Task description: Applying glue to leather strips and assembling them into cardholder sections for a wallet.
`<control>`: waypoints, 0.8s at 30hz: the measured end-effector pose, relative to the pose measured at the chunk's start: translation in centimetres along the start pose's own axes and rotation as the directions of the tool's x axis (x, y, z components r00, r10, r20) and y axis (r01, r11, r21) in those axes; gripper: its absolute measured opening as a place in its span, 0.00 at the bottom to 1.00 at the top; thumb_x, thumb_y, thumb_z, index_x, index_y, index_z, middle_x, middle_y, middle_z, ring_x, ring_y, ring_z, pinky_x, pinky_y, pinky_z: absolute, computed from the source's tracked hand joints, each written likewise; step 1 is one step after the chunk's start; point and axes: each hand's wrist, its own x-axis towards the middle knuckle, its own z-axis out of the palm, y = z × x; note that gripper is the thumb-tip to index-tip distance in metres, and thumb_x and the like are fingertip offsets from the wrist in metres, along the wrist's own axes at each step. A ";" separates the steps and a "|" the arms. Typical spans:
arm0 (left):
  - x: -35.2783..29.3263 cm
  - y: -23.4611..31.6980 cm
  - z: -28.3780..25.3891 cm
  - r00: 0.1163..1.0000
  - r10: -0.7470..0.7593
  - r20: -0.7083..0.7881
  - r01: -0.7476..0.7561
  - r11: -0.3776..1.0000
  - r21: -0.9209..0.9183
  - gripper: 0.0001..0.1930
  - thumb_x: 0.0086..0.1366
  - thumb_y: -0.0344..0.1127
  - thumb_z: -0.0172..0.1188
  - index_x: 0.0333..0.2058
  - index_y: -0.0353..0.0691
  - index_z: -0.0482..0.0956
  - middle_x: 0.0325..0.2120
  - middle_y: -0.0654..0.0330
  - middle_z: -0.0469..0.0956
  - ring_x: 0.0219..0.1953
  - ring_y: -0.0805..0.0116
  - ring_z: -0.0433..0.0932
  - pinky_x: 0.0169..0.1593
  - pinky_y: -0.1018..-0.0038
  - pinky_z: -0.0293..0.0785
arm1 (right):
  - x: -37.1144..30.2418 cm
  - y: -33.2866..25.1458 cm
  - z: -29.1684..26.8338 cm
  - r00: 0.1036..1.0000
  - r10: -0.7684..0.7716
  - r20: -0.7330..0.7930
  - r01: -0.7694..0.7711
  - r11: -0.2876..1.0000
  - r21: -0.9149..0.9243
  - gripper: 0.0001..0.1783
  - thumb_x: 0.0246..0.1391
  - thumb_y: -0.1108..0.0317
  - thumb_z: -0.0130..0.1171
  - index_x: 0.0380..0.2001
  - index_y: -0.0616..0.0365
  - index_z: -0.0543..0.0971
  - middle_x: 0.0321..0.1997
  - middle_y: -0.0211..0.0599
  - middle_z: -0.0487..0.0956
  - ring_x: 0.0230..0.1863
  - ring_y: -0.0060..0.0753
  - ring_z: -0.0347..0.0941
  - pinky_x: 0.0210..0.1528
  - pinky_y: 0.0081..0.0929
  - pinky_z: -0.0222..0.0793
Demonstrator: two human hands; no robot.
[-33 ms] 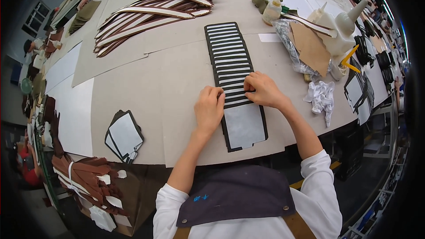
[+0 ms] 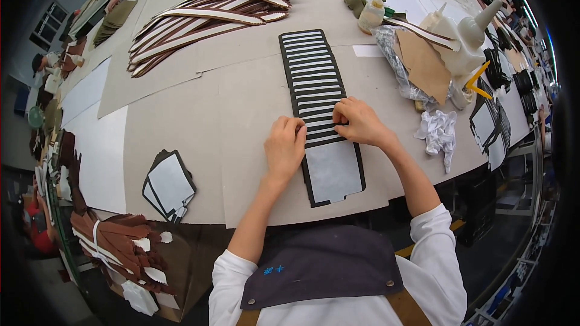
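Observation:
In front of me lies a long row of overlapping dark-edged panels (image 2: 314, 81). Most show only as narrow pale stripes between black bands, while the nearest one bares a wide grey face (image 2: 333, 172). My left hand (image 2: 285, 148) is closed in a pinch at the row's left edge, just above that grey face. Opposite it, my right hand (image 2: 357, 122) pinches at the right edge, thumb and fingers pressed together. Both hands seem to grip the ends of one of the panels; the fingertips partly hide the spot.
A loose stack of similar panels (image 2: 172, 181) lies left. Brown and white strips (image 2: 211, 12) are heaped at the back. Glue bottles (image 2: 465, 39), brown card pieces (image 2: 423, 63) and a crumpled white glove (image 2: 438, 133) sit right. A brown bundle (image 2: 118, 238) is below the table's left edge.

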 end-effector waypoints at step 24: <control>0.9 0.0 0.0 0.995 -0.095 0.013 0.096 0.994 -0.055 0.08 0.58 0.29 0.60 0.38 0.41 0.78 0.25 0.63 0.76 0.25 0.66 0.76 0.31 0.68 0.72 | -1.3 0.2 0.6 0.974 0.142 -0.177 -0.093 0.962 0.256 0.07 0.46 0.81 0.57 0.32 0.63 0.73 0.31 0.38 0.72 0.34 0.36 0.70 0.39 0.31 0.68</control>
